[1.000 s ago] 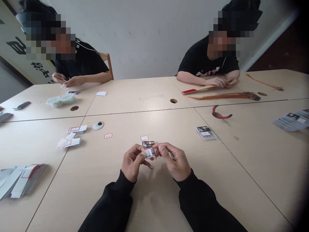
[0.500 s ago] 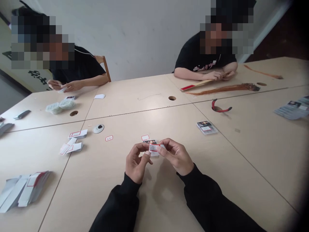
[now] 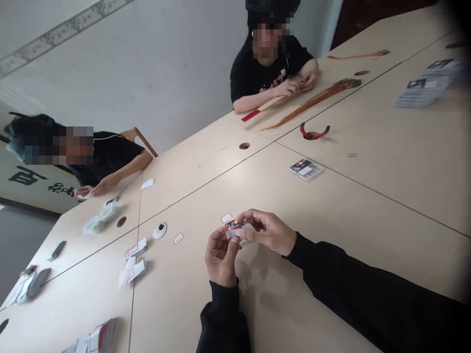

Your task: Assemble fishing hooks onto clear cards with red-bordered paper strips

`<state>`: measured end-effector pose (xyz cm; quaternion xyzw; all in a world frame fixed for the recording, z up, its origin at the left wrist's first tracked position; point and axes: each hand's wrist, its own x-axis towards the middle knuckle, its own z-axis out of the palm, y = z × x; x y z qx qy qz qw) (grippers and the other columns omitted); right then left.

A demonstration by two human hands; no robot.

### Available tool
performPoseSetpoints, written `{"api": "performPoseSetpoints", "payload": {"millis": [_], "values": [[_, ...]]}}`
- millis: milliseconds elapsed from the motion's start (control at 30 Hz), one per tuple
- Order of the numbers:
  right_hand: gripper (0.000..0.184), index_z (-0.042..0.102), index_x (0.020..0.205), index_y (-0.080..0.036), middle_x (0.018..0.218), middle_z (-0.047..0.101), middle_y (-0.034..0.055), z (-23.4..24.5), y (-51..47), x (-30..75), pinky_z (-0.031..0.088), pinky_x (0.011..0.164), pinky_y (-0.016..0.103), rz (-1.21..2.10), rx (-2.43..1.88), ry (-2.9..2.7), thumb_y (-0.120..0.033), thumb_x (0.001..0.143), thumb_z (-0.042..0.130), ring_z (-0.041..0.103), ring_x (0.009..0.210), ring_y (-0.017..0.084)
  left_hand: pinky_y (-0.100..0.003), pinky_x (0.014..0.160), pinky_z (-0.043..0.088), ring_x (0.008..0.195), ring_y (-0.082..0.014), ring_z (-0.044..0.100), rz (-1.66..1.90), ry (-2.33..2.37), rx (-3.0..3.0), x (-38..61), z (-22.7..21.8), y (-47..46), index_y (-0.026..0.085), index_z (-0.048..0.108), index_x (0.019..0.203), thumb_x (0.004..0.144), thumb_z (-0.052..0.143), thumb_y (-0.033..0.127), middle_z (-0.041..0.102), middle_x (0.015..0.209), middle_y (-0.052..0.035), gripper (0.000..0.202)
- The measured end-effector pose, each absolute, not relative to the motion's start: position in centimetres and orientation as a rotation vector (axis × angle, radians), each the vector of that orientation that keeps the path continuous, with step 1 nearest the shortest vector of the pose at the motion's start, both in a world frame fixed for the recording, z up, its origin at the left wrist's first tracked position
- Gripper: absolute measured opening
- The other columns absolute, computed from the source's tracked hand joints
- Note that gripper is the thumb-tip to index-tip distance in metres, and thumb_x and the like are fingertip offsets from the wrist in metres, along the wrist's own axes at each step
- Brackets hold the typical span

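My left hand (image 3: 222, 256) and my right hand (image 3: 267, 231) pinch a small white label (image 3: 233, 234) with a red edge and fine print between their fingertips. It is held just over the table. Right behind it shows the dark printed top of a clear flat case (image 3: 235, 223), mostly covered by my fingers; I cannot tell whether they touch it. A white sticker with a red border (image 3: 226, 217) lies just beyond my fingertips. To the left, a similar sticker with writing (image 3: 178, 239) is on the table.
Another clear flat case (image 3: 306, 168) lies ahead right, near red-handled pliers (image 3: 315, 136). Stacked cases (image 3: 423, 90) stand far right. White label stacks (image 3: 134, 269) and a round white disc (image 3: 159, 230) are left. Two people (image 3: 270, 68) (image 3: 106, 162) work across the table (image 3: 206, 181).
The view has tilted and turned, so the scene appears rotated. Both hands keep the label between their fingertips. The person at the far right still handles a long strip.
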<state>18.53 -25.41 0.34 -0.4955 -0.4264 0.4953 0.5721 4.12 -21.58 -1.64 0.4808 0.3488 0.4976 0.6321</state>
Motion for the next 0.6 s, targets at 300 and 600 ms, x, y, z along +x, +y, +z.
{"api": "performPoseSetpoints", "payload": {"millis": [300,600], "values": [[0.024,0.067,0.076,-0.018,0.081,0.064,0.0031,0.26,-25.7,18.71,0.045,0.068,0.029,0.967,-1.327,-1.133,-0.042,0.073,0.066,0.053,0.068,0.014,-0.023,0.057,0.049,0.06,-0.0112,0.06,1.104,0.784,1.099,4.32,-0.88,-22.16,0.018,0.057,0.105,0.066,0.079,0.024,0.069,0.071,-0.0013,0.045],[0.026,0.067,0.083,-0.017,0.083,0.069,0.0042,-0.09,-25.58,18.33,0.048,0.074,0.031,1.085,-1.185,-1.055,-0.043,0.077,0.066,0.06,0.077,0.017,-0.027,0.066,0.047,0.071,-0.0143,0.06,1.109,0.768,1.225,3.91,-1.18,-22.03,0.021,0.054,0.112,0.071,0.074,0.029,0.067,0.08,-0.0029,0.047]]}}
